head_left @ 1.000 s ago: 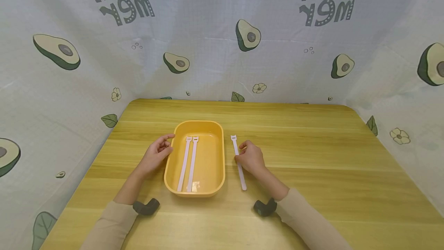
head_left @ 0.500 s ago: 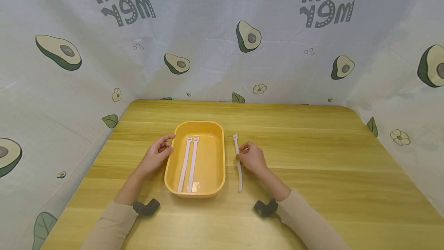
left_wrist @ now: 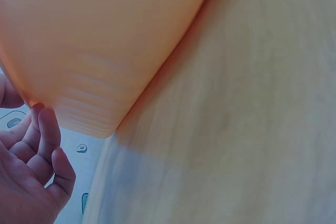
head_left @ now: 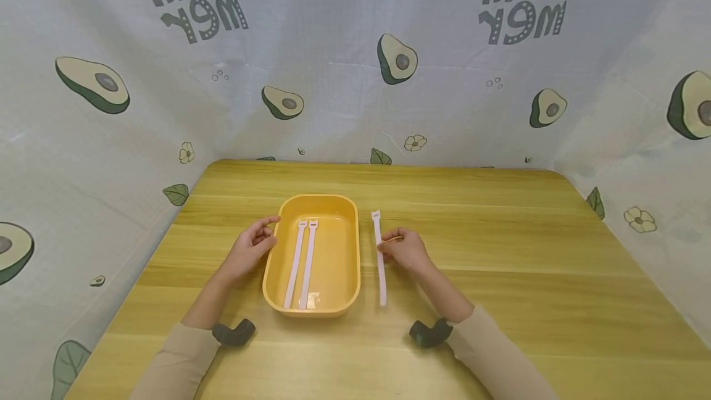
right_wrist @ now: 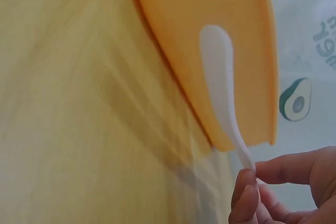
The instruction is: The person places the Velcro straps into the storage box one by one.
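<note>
A yellow tray (head_left: 339,252) sits on the table, with two pale pink hook-and-loop cable ties, the left one (head_left: 295,264) and the right one (head_left: 307,264), lying side by side inside it. At its left rim, my left hand (head_left: 251,247) holds the edge between thumb and fingers; the left wrist view shows the fingertips against the tray's outer wall (left_wrist: 105,40). Just right of the tray, my right hand (head_left: 407,250) pinches a third cable tie (head_left: 381,276) near its middle. That strap is raised off the wood, its slotted head pointing away from me.
The wooden table (head_left: 500,233) extends well to the right of the tray. Behind and beside it hangs a white curtain (head_left: 333,36) printed with avocados. Dark curved wrist mounts (head_left: 234,333) sit at both wrists.
The right hand has lifted the third cable tie off the table, turned it slightly and moved it a little away from me. The left hand and tray have stayed in place.
</note>
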Demonstrator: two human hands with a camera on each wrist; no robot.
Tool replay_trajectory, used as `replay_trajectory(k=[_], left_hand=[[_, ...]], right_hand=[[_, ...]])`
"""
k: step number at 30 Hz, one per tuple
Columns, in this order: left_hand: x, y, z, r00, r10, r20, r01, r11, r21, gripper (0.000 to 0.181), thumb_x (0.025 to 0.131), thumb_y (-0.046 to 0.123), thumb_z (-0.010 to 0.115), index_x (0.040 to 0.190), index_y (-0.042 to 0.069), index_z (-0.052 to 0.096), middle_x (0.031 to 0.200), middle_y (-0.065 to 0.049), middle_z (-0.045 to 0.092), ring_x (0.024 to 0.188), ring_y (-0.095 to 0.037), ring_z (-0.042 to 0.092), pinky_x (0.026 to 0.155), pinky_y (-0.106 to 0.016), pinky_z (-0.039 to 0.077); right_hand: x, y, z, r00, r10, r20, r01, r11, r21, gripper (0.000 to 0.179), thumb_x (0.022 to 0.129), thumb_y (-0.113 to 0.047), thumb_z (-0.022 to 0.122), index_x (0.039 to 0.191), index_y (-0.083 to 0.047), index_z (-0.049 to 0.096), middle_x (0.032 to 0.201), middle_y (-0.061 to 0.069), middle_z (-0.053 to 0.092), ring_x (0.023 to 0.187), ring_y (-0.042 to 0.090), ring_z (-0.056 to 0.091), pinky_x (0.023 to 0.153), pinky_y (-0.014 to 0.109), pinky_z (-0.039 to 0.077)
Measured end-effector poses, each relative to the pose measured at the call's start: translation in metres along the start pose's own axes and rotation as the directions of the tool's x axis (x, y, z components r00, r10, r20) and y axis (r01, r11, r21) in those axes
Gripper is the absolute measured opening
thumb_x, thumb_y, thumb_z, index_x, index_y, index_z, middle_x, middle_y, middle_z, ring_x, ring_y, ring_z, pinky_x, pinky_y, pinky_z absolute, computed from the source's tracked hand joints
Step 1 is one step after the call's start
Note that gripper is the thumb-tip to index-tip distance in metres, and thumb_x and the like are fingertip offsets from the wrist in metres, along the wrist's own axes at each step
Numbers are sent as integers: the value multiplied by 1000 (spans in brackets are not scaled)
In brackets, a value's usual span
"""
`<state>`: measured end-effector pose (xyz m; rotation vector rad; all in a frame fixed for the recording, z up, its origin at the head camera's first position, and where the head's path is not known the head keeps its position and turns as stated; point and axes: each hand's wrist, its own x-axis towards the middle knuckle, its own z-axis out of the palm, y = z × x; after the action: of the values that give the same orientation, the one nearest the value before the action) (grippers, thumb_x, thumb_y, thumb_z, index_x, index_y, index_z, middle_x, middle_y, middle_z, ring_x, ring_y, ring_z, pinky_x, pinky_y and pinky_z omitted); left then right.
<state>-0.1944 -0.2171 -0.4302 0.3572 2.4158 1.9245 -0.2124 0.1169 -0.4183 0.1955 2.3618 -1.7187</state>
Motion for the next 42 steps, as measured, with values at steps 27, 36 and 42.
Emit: replay_trajectory(k=[27,36,42], left_hand=[[0,-1,-1,1000,14,-1,-14,1000,6,41,97,-3,52,136,-10,43,93,-14,51,73,-10,47,65,-21,42],[2,-2,-1,1000,19,1,-19,1000,-2,42,97,-2,52,137,-12,42,93,-14,51,74,-10,47,65,-21,42],[2,-1,0,1000,23,3,-23,1000,-11,43,96,-2,52,137,-13,41,93,-13,51,74,-10,47,66,-21,42]], right_hand=[[-19,-34,11,986,1,169,-35,979,200,26,87,0,66,110,9,56,77,6,63,64,11,61,58,21,52],[-23,-43,17,978,-16,207,-29,977,210,28,87,-1,66,111,10,56,80,7,63,67,13,63,63,24,54],[-22,-48,25,972,-24,233,-33,971,237,26,87,1,65,110,9,56,79,8,63,64,13,63,59,22,53]])
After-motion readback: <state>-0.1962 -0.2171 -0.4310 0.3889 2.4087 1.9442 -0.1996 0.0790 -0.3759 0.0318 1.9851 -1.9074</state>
